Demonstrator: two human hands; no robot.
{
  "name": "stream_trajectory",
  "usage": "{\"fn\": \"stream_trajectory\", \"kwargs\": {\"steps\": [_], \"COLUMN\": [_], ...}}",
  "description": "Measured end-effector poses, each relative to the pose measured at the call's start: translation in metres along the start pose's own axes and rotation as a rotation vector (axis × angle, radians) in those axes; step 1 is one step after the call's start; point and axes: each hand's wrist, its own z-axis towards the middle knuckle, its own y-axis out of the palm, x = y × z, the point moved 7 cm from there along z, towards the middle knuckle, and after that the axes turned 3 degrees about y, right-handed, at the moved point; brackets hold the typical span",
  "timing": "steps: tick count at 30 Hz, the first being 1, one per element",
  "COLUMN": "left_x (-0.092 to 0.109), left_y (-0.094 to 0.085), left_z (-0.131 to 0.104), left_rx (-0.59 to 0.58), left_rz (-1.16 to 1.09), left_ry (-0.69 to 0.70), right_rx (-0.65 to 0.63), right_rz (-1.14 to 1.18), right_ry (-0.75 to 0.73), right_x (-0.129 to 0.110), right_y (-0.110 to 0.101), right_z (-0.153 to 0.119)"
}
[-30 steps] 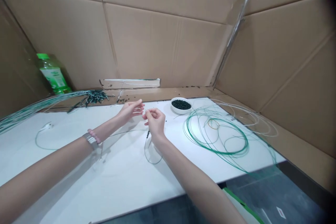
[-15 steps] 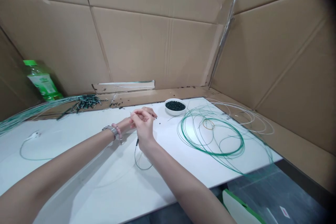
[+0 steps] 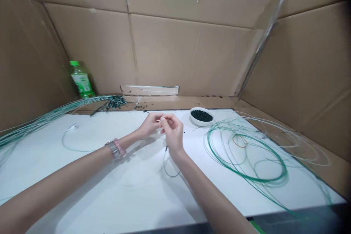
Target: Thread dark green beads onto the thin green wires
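Note:
My left hand [image 3: 150,124] and my right hand [image 3: 172,129] meet fingertip to fingertip above the white board, left of a white bowl [image 3: 201,123] of small dark beads [image 3: 201,115]. Both pinch; whatever lies between the fingertips is too small to make out. From beneath my right hand hangs a thin wire loop [image 3: 171,175], with a few dark beads [image 3: 166,148] strung on it. A strand of wire also runs near my left wrist, which wears a watch and a pink bracelet.
Coiled green wire [image 3: 246,180] lies on the right of the white board [image 3: 123,197]. A bundle of green wires [image 3: 49,119] with dark ends stretches across the left. Beyond it stands a green-capped bottle [image 3: 82,82]. Cardboard walls [image 3: 170,55] surround the board.
The view has swung left, so the scene sits further right. My left hand has turned, and its fingers now meet those of my right hand from the side.

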Motion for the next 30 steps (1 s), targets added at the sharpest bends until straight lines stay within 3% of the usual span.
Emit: {"fn": "stream_trajectory", "kwargs": {"steps": [5,9,18,30], "left_x": [-0.011,-0.015,-0.013,-0.019], "left_y": [-0.047,-0.052,-0.042,-0.041], "left_z": [-0.059,-0.091,-0.099,-0.102], "left_rx": [0.193,0.258,0.219,0.219], "left_rz": [-0.123,-0.325,-0.52,-0.554], "left_ry": [-0.219,-0.323,-0.343,-0.34], "right_rx": [-0.104,-0.249,-0.379,-0.366], "right_rz": [-0.206,-0.321,-0.409,-0.492], "right_ry": [0.021,0.074,0.063,-0.038], "right_x": [0.005,0.015,0.017,0.01], "right_y": [0.009,0.024,0.035,0.036], "right_z": [-0.009,-0.022,-0.037,-0.04]}}
